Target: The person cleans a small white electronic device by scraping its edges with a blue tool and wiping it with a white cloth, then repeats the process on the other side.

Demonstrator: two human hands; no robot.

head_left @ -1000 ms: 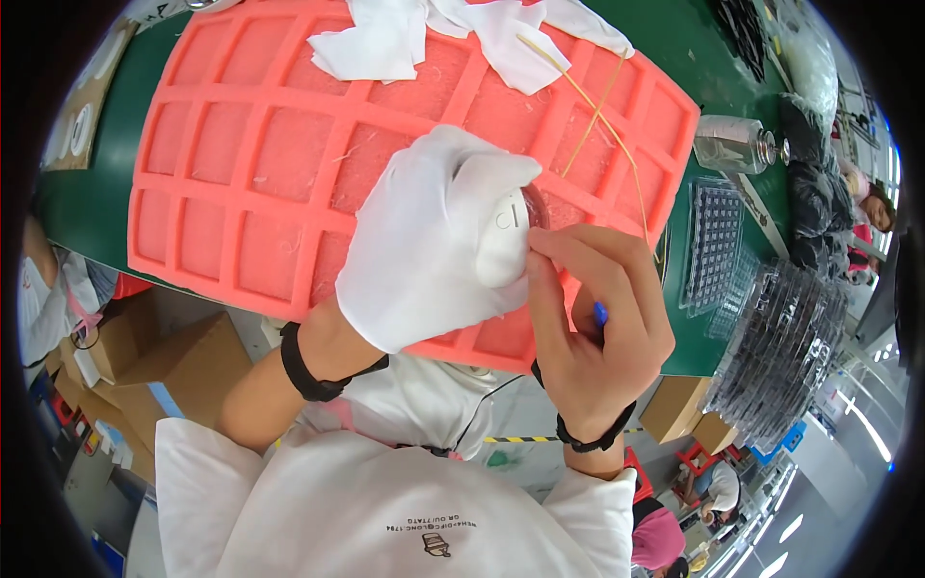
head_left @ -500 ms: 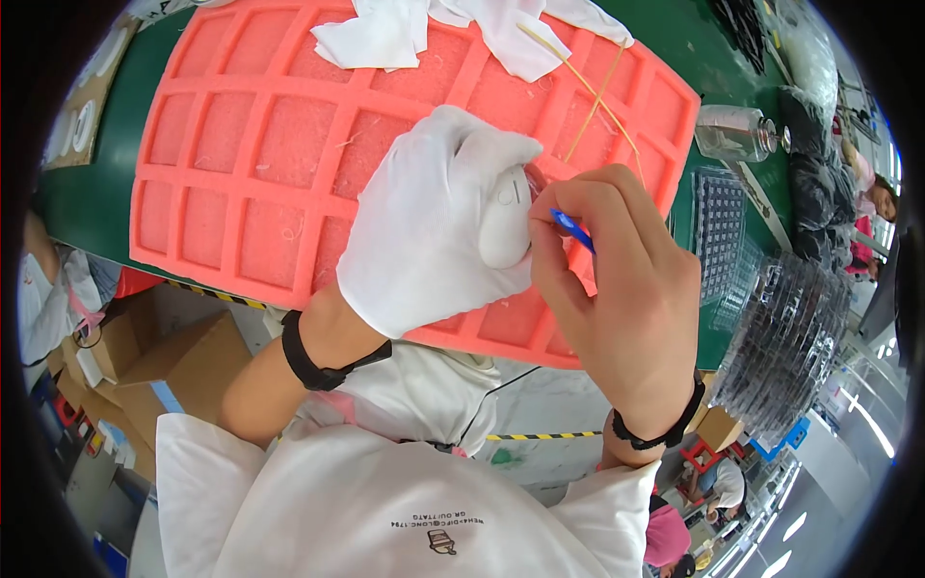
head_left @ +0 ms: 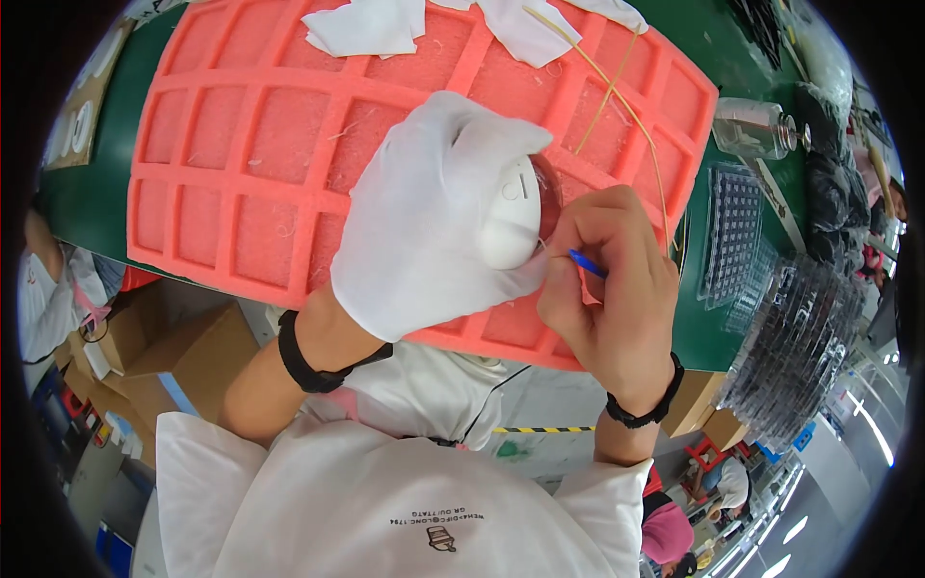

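Observation:
My left hand (head_left: 434, 212), in a white cloth glove, is closed round a smooth white rounded plastic piece (head_left: 509, 214) with a small mark on its face. A reddish translucent edge (head_left: 550, 188) shows along the piece's right side. My bare right hand (head_left: 617, 289) pinches a slim blue stick-like tool (head_left: 588, 263) between thumb and fingers. Those fingertips are close to the lower right edge of the white piece; the tool's working end is hidden by them. Both hands are above a pink foam tray (head_left: 258, 125) divided into square compartments.
White cloths (head_left: 366, 27) and thin yellowish strips (head_left: 617, 82) lie on the tray's far part. On the green table (head_left: 111, 207), at right, are a glass jar (head_left: 752, 128), a clear blister tray (head_left: 729, 231) and stacked clear plastic trays (head_left: 795, 352). Cardboard boxes (head_left: 188, 361) stand lower left; another person's arm (head_left: 43, 241) is beyond.
My right fingertips and the blue tool have shifted slightly right and toward me. The white piece has turned a little in my left hand, baring more of the reddish edge.

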